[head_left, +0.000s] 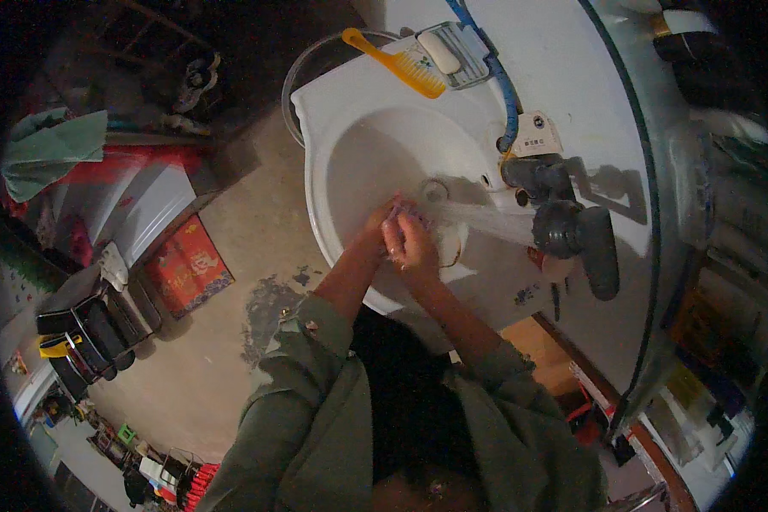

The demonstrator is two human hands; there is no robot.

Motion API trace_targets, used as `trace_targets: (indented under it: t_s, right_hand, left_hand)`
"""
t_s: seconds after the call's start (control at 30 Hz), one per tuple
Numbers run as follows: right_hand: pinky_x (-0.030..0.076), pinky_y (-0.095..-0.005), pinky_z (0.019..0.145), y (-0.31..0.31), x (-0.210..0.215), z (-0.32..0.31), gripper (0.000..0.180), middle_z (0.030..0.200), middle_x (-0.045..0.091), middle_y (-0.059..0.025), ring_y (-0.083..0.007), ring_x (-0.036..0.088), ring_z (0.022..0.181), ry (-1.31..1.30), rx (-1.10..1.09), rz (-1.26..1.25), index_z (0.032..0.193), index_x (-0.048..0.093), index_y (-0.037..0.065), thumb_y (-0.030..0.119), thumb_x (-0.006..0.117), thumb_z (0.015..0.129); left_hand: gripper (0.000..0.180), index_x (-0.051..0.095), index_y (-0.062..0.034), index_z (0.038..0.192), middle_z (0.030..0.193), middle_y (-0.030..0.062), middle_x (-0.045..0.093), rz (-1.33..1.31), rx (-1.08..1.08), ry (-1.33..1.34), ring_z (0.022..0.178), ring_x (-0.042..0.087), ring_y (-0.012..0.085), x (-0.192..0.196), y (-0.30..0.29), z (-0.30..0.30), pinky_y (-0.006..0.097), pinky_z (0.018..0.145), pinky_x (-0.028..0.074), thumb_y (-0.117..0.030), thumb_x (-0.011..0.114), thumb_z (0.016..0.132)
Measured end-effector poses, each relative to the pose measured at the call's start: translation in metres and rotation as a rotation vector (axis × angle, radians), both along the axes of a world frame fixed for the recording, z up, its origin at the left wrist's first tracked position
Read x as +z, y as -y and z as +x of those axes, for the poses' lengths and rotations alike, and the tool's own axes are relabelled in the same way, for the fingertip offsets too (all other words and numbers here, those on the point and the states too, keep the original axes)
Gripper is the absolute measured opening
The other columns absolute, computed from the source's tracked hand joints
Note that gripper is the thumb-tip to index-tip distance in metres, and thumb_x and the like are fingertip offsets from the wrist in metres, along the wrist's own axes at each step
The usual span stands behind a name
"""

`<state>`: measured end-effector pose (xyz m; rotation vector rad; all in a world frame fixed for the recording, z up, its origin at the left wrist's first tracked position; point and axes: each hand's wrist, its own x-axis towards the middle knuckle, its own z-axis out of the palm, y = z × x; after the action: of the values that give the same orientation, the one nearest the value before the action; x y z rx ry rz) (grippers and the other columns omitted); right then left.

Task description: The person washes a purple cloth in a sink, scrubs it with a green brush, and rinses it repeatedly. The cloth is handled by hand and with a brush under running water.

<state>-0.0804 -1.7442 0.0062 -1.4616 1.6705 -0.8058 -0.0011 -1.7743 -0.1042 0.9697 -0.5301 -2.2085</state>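
Left hand (382, 220) and right hand (411, 241) are pressed together w/ fingers curled round a small purplish item (406, 210), held under the tap (563, 224) stream over the sink (350, 162). Risk: item may be dropped, wet grip.

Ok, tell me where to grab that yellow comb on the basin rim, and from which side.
Take the yellow comb by its plain handle, the end with no teeth that juts out past the rim of the white basin. Probably come from that outer side: the handle hangs free, while the toothed end lies close beside the soap dish. Pinch across its flat faces.
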Motion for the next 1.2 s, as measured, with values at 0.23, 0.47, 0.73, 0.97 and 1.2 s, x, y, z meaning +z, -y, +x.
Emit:
trace_targets:
  t_s: [0.23,0.47,0.73,0.97,1.2]
  right_hand:
    - [0.048,-0.0396,0.074,0.043,-0.006,-0.042,0.026,0.09,0.06,-0.0159,-0.0312,0.058,0.081,-0.177,0.085,0.166,0.093,0.061,0.005,0.032,0.058,0.094]
    - [0.044,-0.0436,0.097,0.08,-0.09,-0.093,0.039,0.122,0.055,-0.0146,-0.0346,0.053,0.114,-0.598,0.152,-0.344,0.115,0.061,0.009,0.028,0.065,0.081]
    - [0.042,-0.0463,0.098,0.057,-0.069,-0.089,0.045,0.126,0.054,-0.0189,-0.0392,0.052,0.114,-0.348,0.254,0.045,0.131,0.051,0.005,0.032,0.054,0.095]
    - [0.045,-0.0429,0.091,0.034,-0.05,-0.035,0.037,0.115,0.057,-0.0204,-0.0357,0.057,0.106,-0.26,-0.117,0.091,0.122,0.052,0.005,0.031,0.053,0.097]
    - [0.046,-0.0436,0.076,-0.002,0.024,0.007,0.03,0.093,0.06,-0.0193,-0.0358,0.06,0.09,0.086,0.02,0.065,0.1,0.055,0.004,0.033,0.054,0.096]
  left_hand:
    - [0.034,0.059,-0.0077,0.119,0.104,0.0046,0.064,-0.209,-0.002,0.271,0.094,0.061,0.0217,0.03,-0.014,-0.004,0.037,0.083,0.051,-0.033,0.048,0.1]
    - [0.046,0.054,-0.0032,0.124,0.135,0.0197,0.048,-0.123,-0.058,0.701,0.121,0.051,0.0364,0.093,-0.001,0.009,0.043,0.097,0.048,-0.023,0.069,0.085]
    - [0.053,0.048,-0.0083,0.136,0.145,0.0182,0.038,-0.201,-0.005,0.631,0.133,0.038,0.0362,0.027,-0.033,0.017,0.042,0.109,0.039,-0.027,0.063,0.089]
    - [0.045,0.051,-0.0088,0.132,0.128,0.01,0.054,0.309,0.171,0.044,0.112,0.053,0.0305,0.045,-0.016,-0.013,0.041,0.099,0.044,-0.04,0.049,0.101]
    - [0.044,0.055,-0.0094,0.12,0.098,0.0106,0.064,-0.01,-0.095,0.029,0.094,0.062,0.0261,0.026,0.033,0.009,0.039,0.089,0.052,-0.048,0.046,0.1]
